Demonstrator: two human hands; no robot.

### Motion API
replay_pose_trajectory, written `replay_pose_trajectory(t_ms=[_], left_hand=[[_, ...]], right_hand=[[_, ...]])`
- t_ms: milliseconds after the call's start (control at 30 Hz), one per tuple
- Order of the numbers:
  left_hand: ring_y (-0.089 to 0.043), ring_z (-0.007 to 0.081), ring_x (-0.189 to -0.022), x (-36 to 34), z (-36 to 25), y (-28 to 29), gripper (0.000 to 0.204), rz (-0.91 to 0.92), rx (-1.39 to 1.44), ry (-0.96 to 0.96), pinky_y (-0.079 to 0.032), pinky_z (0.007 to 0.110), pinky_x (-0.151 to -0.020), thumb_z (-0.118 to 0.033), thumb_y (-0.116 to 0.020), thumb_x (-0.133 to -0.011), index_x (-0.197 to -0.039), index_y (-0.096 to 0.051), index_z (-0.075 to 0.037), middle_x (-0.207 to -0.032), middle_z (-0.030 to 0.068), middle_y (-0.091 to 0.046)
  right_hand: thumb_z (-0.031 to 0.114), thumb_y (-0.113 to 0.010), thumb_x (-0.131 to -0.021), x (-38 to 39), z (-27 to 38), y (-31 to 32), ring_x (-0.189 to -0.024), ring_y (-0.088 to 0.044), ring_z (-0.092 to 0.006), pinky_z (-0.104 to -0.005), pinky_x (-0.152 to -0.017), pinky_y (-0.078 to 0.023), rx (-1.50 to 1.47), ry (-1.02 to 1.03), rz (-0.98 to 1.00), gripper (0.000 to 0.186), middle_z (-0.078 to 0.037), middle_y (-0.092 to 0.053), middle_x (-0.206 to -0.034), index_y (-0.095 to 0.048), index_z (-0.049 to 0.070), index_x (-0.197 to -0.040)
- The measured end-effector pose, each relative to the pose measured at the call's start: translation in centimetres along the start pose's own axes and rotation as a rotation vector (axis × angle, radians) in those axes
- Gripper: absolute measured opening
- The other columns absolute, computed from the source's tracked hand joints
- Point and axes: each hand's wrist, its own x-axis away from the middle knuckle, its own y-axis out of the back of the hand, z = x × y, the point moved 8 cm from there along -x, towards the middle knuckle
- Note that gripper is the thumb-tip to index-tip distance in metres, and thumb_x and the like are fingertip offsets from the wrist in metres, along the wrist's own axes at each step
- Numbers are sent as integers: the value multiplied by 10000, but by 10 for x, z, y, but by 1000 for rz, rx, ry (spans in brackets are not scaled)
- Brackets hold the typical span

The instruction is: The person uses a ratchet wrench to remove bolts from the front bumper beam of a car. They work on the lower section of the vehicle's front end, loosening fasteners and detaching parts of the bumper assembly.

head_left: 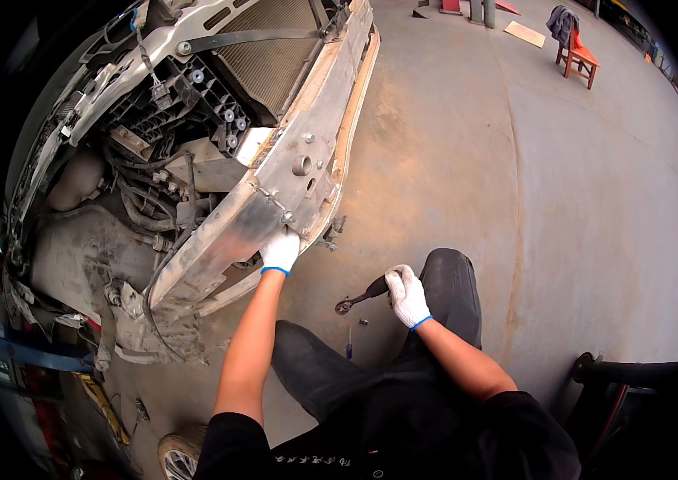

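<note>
My left hand, in a white glove with a blue cuff, reaches to the lower edge of the scraped metal front beam of a partly stripped car, just below a bolt; its fingertips are hidden. My right hand, gloved alike, is closed around the dark handle of a ratchet wrench above my right knee, the ratchet head pointing left. On the floor below the ratchet lie a blue-handled screwdriver and a small metal socket.
The exposed radiator and wiring occupy the upper left. A wooden chair with draped cloth and a flat board sit at the upper right. A black padded object stands at lower right, a loose wheel at lower left.
</note>
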Motion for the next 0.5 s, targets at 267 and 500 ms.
replay_pose_trajectory(t_ms=[267,500], left_hand=[[-577,428,-1064,-3,17,-8,442,90,158,134,-450,444,-892,-354,-515,-935,-1137,-635,20,-1135,268,-641],[-594,444,-1024,18,-38,30,374,19,12,205,-473,471,-868,-281,-589,-860,-1065,-649,27,-1089,258,-657]], right_hand=[[300,-556,-969,0,-16,-5,-647,-647,-299,-391,-617,-500,23,-8,27,311,-179,-647,-729,-581,-6,-1021],[296,-586,-955,2,-18,-3,-885,-660,-419,-456,-769,-514,132,119,21,321,-242,-683,-911,-553,-5,-1063]])
